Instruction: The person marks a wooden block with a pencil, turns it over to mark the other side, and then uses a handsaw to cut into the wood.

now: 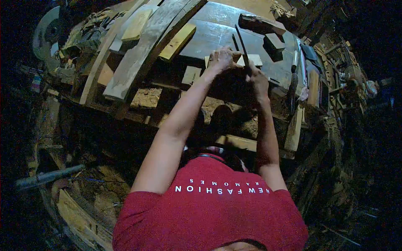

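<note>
My left hand (223,58) is closed over a pale wooden block (253,60) at the front of the metal-topped bench (213,27); the block shows on both sides of the fingers. Beside it, my right hand (257,81) grips a long, thin dark blade-like tool (243,44). The tool points away from me and slants up to the left, crossing close to the block in this view. Its handle is hidden in the fist. A small wood offcut (191,75) lies left of my left wrist.
Long grey planks (138,62) and a yellowish block (177,42) lie to the left. A dark-sided timber (261,24) and a short block (274,43) rest at the back right. A large round disc (47,33) stands far left. Another wood strip (295,129) juts out at the right.
</note>
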The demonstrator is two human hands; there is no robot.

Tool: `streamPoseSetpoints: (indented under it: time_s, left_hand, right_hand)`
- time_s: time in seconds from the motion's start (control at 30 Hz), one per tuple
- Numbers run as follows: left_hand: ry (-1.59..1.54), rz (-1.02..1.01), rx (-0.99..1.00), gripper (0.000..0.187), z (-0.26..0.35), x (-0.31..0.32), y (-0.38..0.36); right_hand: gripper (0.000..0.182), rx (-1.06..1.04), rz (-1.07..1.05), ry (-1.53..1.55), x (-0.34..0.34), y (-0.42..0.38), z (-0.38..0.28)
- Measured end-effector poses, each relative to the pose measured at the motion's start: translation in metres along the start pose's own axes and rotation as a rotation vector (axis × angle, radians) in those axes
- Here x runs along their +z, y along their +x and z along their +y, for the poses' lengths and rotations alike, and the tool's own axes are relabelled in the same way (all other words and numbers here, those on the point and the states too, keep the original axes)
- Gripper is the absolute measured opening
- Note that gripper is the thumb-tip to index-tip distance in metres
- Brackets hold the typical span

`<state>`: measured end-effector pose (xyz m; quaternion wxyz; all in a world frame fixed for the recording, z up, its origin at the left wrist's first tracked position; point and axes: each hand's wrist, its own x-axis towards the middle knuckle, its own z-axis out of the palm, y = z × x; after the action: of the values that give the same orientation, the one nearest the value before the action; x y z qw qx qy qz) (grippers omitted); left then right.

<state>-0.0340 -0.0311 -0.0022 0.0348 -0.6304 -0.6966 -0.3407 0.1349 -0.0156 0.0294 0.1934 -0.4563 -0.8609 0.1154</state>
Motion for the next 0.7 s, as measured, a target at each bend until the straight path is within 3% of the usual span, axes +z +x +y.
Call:
streamPoseSetpoints:
  time_s: [0.07, 0.13, 0.17, 0.23, 0.37, 0.43, 0.47, 0.53, 0.6, 0.67, 0.7]
  left_hand:
    - [0.008, 0.034, 0.042, 0.045, 0.0, -0.006, 0.002]
    - [-0.032, -0.171, 0.041, 0.045, 0.001, -0.011, 0.011]
    - [-0.034, -0.169, 0.042, 0.045, 0.002, -0.011, 0.013]
    - [-0.096, -0.266, -0.099, 0.053, 0.004, -0.01, 0.013]
    - [-0.078, -0.258, -0.074, 0.051, -0.004, 0.003, 0.012]
    - [0.028, -0.05, 0.109, 0.045, -0.009, 0.008, 0.01]
    - [-0.06, -0.09, 0.125, 0.046, -0.014, 0.01, 0.011]
    - [-0.075, -0.152, 0.074, 0.049, -0.019, 0.023, 0.015]
    - [-0.086, -0.21, 0.021, 0.052, -0.018, 0.02, 0.015]
    - [-0.091, -0.067, 0.086, 0.054, -0.011, 0.008, 0.008]
    - [-0.092, -0.067, 0.084, 0.054, -0.011, 0.01, 0.011]
  right_hand:
    - [0.064, -0.085, 0.061, 0.05, 0.014, 0.01, 0.012]
    - [0.064, -0.086, 0.096, 0.197, 0.014, 0.011, 0.012]
    - [0.064, -0.087, 0.098, 0.195, 0.012, 0.007, 0.015]
    - [0.063, 0.026, -0.007, 0.109, -0.011, -0.019, -0.002]
    - [0.063, 0.06, -0.025, 0.108, -0.011, -0.048, 0.004]
    - [0.062, 0.144, -0.074, 0.086, -0.018, -0.036, -0.009]
    - [0.062, 0.148, -0.074, 0.088, 0.0, -0.021, 0.008]
    - [0.064, -0.202, 0.125, 0.301, 0.044, 0.014, 0.049]
    - [0.06, -0.182, 0.141, 0.191, 0.029, 0.017, 0.027]
    - [0.058, -0.157, 0.153, 0.079, 0.007, 0.011, 0.008]
    - [0.057, -0.065, 0.053, 0.085, -0.003, 0.001, 0.001]
